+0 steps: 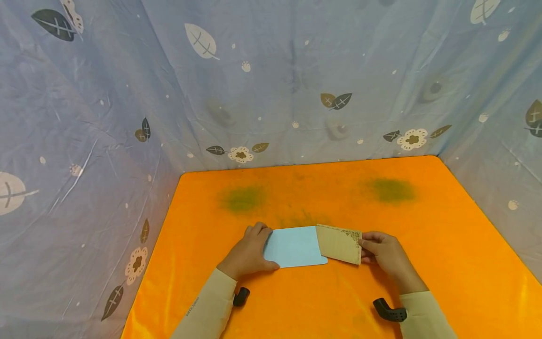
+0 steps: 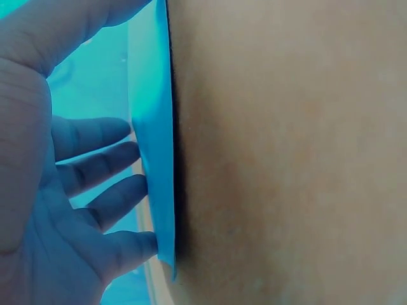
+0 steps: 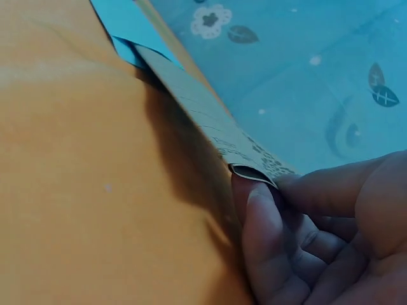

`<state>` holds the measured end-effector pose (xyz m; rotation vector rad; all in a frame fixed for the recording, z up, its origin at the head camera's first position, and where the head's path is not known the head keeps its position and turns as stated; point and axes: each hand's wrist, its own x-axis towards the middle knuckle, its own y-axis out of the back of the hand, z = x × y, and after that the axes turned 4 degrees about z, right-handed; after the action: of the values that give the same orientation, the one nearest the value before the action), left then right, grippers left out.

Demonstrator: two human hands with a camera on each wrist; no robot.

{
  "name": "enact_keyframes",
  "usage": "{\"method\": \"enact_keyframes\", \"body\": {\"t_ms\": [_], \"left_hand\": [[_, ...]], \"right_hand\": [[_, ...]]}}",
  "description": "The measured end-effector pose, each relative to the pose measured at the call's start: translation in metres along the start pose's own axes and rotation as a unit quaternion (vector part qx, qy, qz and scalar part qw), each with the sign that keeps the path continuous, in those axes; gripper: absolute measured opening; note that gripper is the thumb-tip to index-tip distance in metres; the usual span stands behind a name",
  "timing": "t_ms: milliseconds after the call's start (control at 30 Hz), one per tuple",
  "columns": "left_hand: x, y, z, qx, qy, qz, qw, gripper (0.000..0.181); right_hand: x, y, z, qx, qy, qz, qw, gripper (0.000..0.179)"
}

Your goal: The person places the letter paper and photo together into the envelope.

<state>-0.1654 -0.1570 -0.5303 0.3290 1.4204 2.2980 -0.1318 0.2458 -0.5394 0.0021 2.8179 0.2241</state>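
Note:
My left hand point(image 1: 251, 250) grips a light blue paper envelope point(image 1: 293, 247) by its left end, thumb at the near edge and fingers at the far edge. In the left wrist view the fingertips press along the edge of the envelope point(image 2: 159, 159). A tan card point(image 1: 338, 244) with a brown floral corner and stitched-looking border has its left end at the envelope's right, open end. My right hand point(image 1: 387, 254) pinches the card's right end between thumb and fingers. Seen from the right wrist, the card point(image 3: 197, 105) looks doubled, its held end bowed with a small gap; its far end meets the blue paper.
An orange cloth-covered table point(image 1: 296, 301) lies under both hands, with two greenish smudges towards the back. Behind and beside it hangs a blue-grey curtain point(image 1: 271, 84) printed with leaves and flowers. Black curved devices point(image 1: 389, 310) are strapped at both wrists.

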Motion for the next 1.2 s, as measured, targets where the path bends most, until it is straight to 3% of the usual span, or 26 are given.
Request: {"method": "enact_keyframes", "body": {"t_ms": [400,800,1000,1200], "left_hand": [[-0.001,0.001,0.001,0.001,-0.001,0.001,1.0,0.098],[-0.001,0.001,0.0,0.001,-0.004,0.001,1.0,0.098],[-0.001,0.001,0.0,0.0,-0.003,0.002,1.0,0.098],[0.0,0.0,-0.001,0.0,-0.003,0.001,1.0,0.098]], "right_hand": [[-0.001,0.006,-0.003,-0.02,-0.011,-0.023,0.9995,0.038],[0.004,-0.008,-0.006,-0.016,0.001,-0.004,0.9999,0.041],[0.005,-0.017,-0.008,-0.043,0.017,0.021,0.9987,0.042],[0.007,-0.03,-0.009,-0.071,0.029,0.012,0.9969,0.043]]}}
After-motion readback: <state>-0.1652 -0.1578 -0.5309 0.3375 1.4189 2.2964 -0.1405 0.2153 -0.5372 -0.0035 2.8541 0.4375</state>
